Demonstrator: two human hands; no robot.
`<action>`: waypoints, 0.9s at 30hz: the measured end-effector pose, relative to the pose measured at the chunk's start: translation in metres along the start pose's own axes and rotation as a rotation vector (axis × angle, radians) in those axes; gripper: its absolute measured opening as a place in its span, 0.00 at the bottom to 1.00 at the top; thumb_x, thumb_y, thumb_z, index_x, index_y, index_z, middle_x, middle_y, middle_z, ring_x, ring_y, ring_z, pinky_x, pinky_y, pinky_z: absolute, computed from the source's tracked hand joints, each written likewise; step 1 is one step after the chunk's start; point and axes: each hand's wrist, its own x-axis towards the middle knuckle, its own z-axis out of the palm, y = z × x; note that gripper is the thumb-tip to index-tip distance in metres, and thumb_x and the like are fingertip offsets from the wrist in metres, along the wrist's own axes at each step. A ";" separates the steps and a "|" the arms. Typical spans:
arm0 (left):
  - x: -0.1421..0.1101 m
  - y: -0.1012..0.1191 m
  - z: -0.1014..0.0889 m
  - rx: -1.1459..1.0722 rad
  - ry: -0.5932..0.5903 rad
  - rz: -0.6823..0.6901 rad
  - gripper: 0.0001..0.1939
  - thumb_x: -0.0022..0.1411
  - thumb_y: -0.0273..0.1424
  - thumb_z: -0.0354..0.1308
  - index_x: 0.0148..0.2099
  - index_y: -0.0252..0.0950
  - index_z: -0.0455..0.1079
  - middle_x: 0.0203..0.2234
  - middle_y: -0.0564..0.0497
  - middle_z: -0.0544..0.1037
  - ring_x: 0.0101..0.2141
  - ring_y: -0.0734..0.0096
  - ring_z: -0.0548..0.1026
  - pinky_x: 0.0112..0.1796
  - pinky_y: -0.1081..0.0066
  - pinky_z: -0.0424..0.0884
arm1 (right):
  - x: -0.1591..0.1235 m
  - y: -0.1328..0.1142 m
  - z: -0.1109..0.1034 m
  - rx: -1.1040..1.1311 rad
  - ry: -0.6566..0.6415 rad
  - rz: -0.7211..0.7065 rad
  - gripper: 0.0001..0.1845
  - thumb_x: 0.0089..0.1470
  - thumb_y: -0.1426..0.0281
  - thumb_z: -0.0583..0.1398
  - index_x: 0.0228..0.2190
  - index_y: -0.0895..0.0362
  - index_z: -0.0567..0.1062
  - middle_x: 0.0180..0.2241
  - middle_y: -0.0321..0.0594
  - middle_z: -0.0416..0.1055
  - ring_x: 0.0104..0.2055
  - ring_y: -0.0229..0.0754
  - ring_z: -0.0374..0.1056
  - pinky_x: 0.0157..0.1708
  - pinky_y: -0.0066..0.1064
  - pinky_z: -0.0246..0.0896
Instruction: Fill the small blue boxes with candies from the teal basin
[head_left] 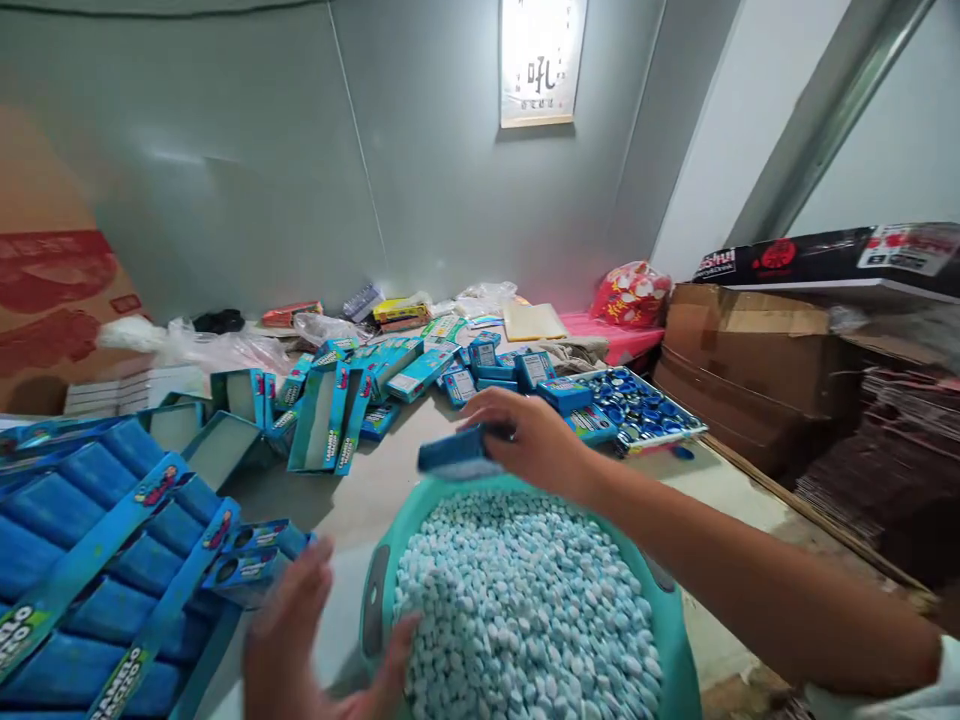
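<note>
My right hand (517, 430) grips a small blue box (454, 452) over the far rim of a teal tub (379, 545). The box is tilted and a little blurred. Small pale blue and white candies (517, 590) fill the tub. My left hand (315, 640) is smeared by motion at the tub's near left side, thumb and fingers apart, with nothing in it. Close to that hand stand two small blue boxes (259, 560), beside larger display boxes (97, 550) packed with rows of blue boxes.
Empty blue display boxes (322, 415) stand behind on the table (390, 500). Loose small blue boxes (487, 365) lie in a pile at the back. A tray (637, 405) of shiny blue round pieces sits at the right. Brown cartons (739, 365) line the right edge.
</note>
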 end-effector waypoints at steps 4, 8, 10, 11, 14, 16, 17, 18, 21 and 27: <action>0.040 0.051 0.047 -0.224 -0.457 0.024 0.31 0.59 0.48 0.66 0.61 0.44 0.67 0.53 0.42 0.78 0.49 0.50 0.79 0.46 0.58 0.77 | -0.041 -0.038 0.007 0.337 -0.081 0.001 0.18 0.50 0.78 0.60 0.43 0.51 0.72 0.38 0.34 0.77 0.39 0.40 0.75 0.40 0.32 0.70; 0.050 0.046 0.082 -0.507 -0.616 -0.506 0.33 0.55 0.50 0.67 0.57 0.39 0.67 0.46 0.43 0.81 0.44 0.52 0.81 0.42 0.61 0.78 | -0.062 -0.021 -0.011 0.381 -0.004 0.253 0.20 0.54 0.65 0.65 0.49 0.53 0.70 0.50 0.44 0.74 0.51 0.46 0.73 0.49 0.39 0.71; 0.048 0.037 0.092 -0.665 -0.625 -0.672 0.33 0.53 0.50 0.68 0.54 0.37 0.66 0.45 0.42 0.81 0.45 0.52 0.81 0.44 0.61 0.78 | -0.079 -0.006 -0.014 0.181 -0.096 0.397 0.32 0.55 0.56 0.65 0.58 0.53 0.67 0.59 0.51 0.68 0.60 0.54 0.66 0.57 0.48 0.65; 0.046 0.033 0.095 -0.747 -0.647 -0.711 0.33 0.51 0.50 0.69 0.53 0.36 0.66 0.45 0.42 0.81 0.46 0.52 0.81 0.44 0.62 0.77 | -0.088 0.001 -0.011 0.030 -0.211 0.435 0.42 0.52 0.50 0.67 0.63 0.52 0.64 0.63 0.54 0.63 0.65 0.60 0.60 0.61 0.54 0.59; 0.038 0.025 0.099 -0.848 -0.738 -0.733 0.35 0.48 0.49 0.72 0.51 0.37 0.64 0.40 0.45 0.82 0.43 0.53 0.81 0.43 0.63 0.77 | -0.107 0.017 0.015 -0.301 -0.514 0.367 0.65 0.36 0.40 0.71 0.68 0.52 0.57 0.72 0.61 0.44 0.72 0.75 0.37 0.66 0.69 0.35; 0.034 0.023 0.098 -0.796 -0.771 -0.705 0.35 0.47 0.47 0.72 0.50 0.38 0.62 0.37 0.48 0.81 0.40 0.55 0.81 0.41 0.64 0.76 | -0.106 0.023 0.039 -0.387 -0.562 0.252 0.70 0.30 0.38 0.72 0.69 0.54 0.56 0.71 0.62 0.44 0.72 0.77 0.36 0.66 0.70 0.31; 0.034 0.022 0.097 -0.761 -0.777 -0.683 0.33 0.48 0.47 0.71 0.50 0.39 0.62 0.37 0.49 0.81 0.39 0.55 0.81 0.40 0.64 0.75 | -0.102 0.025 0.051 -0.399 -0.567 0.207 0.71 0.28 0.38 0.72 0.68 0.55 0.58 0.70 0.63 0.48 0.71 0.77 0.41 0.66 0.68 0.35; 0.033 0.022 0.096 -0.737 -0.775 -0.663 0.32 0.50 0.48 0.71 0.49 0.39 0.62 0.36 0.50 0.80 0.39 0.56 0.81 0.39 0.65 0.75 | -0.096 0.026 0.061 -0.401 -0.568 0.180 0.71 0.27 0.38 0.72 0.67 0.56 0.59 0.68 0.63 0.52 0.69 0.76 0.47 0.65 0.65 0.41; 0.035 0.022 0.092 -0.737 -0.711 -0.653 0.27 0.54 0.48 0.68 0.48 0.40 0.62 0.36 0.51 0.80 0.38 0.58 0.79 0.38 0.67 0.73 | -0.078 0.029 0.081 -0.432 -0.531 0.171 0.67 0.25 0.40 0.73 0.63 0.59 0.66 0.58 0.62 0.63 0.59 0.71 0.61 0.58 0.58 0.59; 0.033 0.023 0.093 -0.750 -0.608 -0.698 0.27 0.54 0.48 0.68 0.47 0.41 0.61 0.35 0.52 0.79 0.37 0.59 0.79 0.38 0.67 0.71 | -0.070 0.036 0.091 -0.437 -0.497 0.148 0.53 0.30 0.51 0.76 0.58 0.55 0.72 0.47 0.52 0.71 0.48 0.62 0.69 0.47 0.47 0.67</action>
